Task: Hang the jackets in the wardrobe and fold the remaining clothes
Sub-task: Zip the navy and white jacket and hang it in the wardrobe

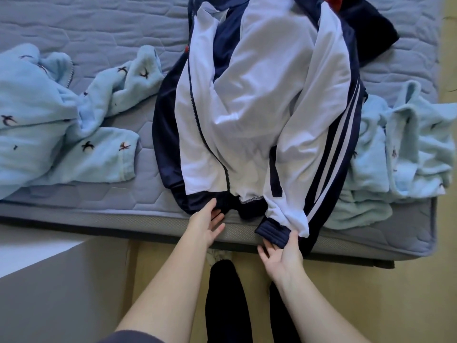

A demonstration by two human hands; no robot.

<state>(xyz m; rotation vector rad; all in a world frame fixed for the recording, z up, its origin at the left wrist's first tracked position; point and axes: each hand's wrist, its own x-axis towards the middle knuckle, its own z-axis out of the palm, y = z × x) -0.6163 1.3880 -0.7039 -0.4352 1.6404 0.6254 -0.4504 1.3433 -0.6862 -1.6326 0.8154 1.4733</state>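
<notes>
On the grey quilted mattress [99, 33] I see the white-and-navy jacket [259, 95] lying flat, hem [247, 206] at the near edge. Pale-blue fleece [49, 120] beside it on the left, fleece pile [408, 144] on the right. Right hand [284, 253] pinches the navy sleeve cuff [272, 233], thumb over fingers. Left hand [206, 224] relaxed, fingers straight, thumb touching the hem.
</notes>
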